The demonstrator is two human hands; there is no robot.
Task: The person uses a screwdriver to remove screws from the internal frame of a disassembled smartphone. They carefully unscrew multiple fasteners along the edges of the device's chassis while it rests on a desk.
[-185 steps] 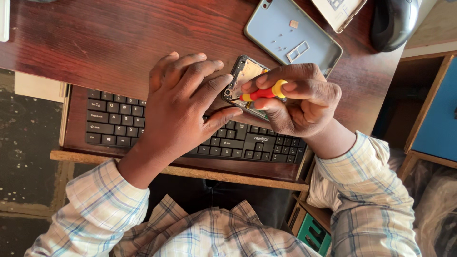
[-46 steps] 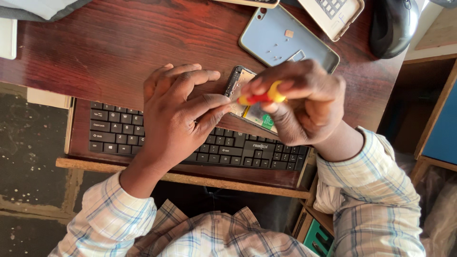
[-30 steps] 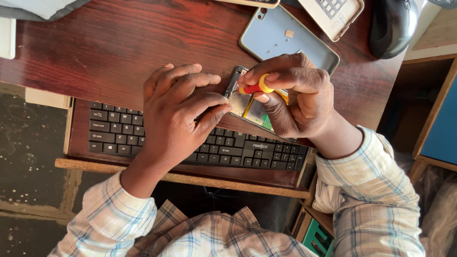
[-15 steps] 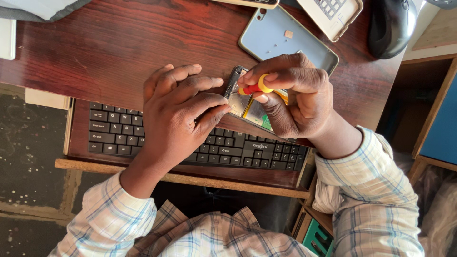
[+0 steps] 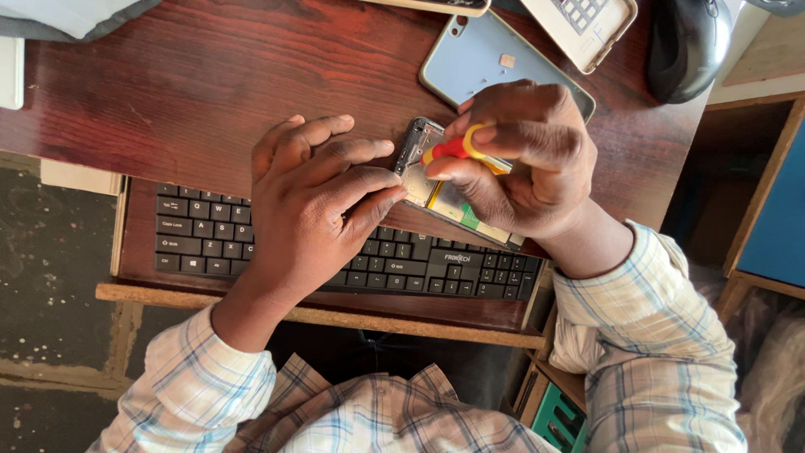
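I am pinching the red-and-yellow screwdriver (image 5: pixel 453 149) in my right hand (image 5: pixel 528 159), tip on the opened phone (image 5: pixel 436 189). My left hand (image 5: pixel 314 205), fingers spread flat, is pressing the phone's left edge, just above the keyboard (image 5: pixel 201 243).

Left hand (image 5: pixel 314 210) lies palm down, fingers spread and stretched toward the right, fingertips (image 5: pixel 381 180) pressing flat. Right hand (image 5: pixel 524 164) is curled into a loose fist, thumb and forefinger pinched together, wrist bent inward. Both forearms, in checked sleeves, angle up from below.
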